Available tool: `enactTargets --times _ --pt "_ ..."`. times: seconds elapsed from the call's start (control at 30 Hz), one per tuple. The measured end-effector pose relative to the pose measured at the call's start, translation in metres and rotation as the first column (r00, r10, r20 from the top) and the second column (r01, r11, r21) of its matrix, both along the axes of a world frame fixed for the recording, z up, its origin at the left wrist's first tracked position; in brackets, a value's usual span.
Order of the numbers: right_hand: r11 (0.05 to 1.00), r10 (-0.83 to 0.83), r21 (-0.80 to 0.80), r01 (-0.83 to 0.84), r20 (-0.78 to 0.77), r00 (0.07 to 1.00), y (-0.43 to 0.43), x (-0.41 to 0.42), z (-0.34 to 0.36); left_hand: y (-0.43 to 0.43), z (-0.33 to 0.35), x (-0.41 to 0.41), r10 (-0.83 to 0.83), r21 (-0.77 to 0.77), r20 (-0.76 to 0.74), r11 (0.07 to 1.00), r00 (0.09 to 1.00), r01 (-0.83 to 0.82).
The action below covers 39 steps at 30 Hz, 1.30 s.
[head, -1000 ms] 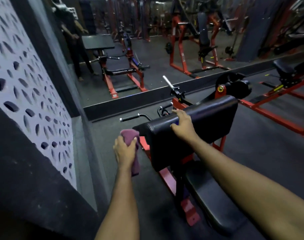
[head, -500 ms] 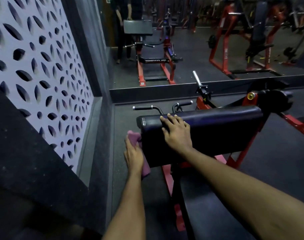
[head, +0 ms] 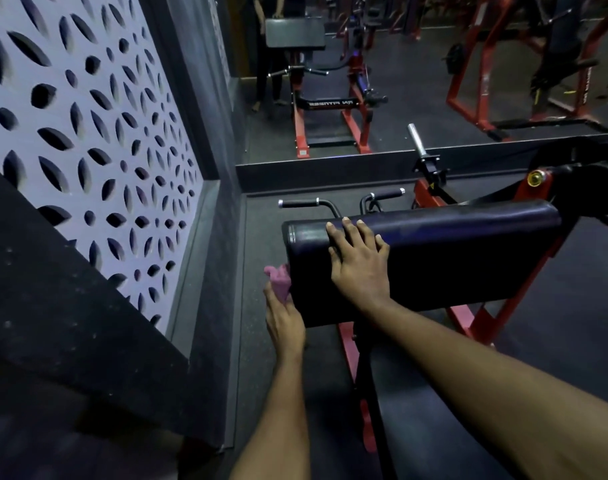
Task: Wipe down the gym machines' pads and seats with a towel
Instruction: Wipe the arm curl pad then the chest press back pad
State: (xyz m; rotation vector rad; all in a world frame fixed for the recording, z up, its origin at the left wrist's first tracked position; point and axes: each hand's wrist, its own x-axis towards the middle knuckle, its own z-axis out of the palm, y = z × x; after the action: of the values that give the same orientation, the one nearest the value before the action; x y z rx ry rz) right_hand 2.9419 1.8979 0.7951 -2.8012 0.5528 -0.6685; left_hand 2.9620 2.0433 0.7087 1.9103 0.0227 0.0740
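A black padded arm rest (head: pixel 469 258) of a red-framed machine stands in front of me. My right hand (head: pixel 358 261) lies flat on its sloping face near the left end, fingers straight and reaching its top edge. My left hand (head: pixel 283 317) holds a pink towel (head: pixel 278 280) against the pad's left end face; the fingers are partly hidden behind the pad's edge. The machine's black seat (head: pixel 417 410) lies below, under my right forearm.
A perforated wall panel (head: pixel 88 133) and a dark ledge close in on the left. Two handles (head: pixel 309 204) and a chrome weight peg (head: pixel 417 140) stick out behind the pad. A floor-level mirror (head: pixel 417 64) ahead reflects the machine, other red frames and a standing person.
My left hand has slid the towel down along the pad's left end. My right hand shifted from gripping the top edge to lying flat on the pad's face. The view swung left.
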Motion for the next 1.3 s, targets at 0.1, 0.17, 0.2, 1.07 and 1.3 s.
enactTargets --times 0.1,0.17,0.2,1.07,1.3 --pt "1.0 -0.004 -0.016 0.004 0.011 1.0 0.0 0.0 -0.003 -0.012 0.038 0.021 0.098 -0.081 0.031 0.992 0.995 -0.095" --pt "0.999 -0.004 -0.032 0.005 0.017 1.0 -0.001 0.0 -0.005 -0.024 0.055 0.026 0.158 -0.095 0.091 0.984 0.983 -0.149" --pt "0.999 -0.004 -0.036 0.005 0.019 1.0 -0.001 0.001 -0.005 -0.028 0.054 0.023 0.172 -0.078 0.136 0.984 0.976 -0.162" --pt "0.999 0.013 -0.031 -0.014 -0.022 1.0 -0.004 0.0 -0.008 0.002 -0.032 -0.029 0.046 0.113 -0.112 0.993 0.993 -0.034" --pt "0.974 0.071 0.221 -0.06 -0.043 0.997 -0.012 -0.003 0.029 0.045 0.066 -0.002 -0.057 -0.095 0.089 0.993 0.994 0.065"
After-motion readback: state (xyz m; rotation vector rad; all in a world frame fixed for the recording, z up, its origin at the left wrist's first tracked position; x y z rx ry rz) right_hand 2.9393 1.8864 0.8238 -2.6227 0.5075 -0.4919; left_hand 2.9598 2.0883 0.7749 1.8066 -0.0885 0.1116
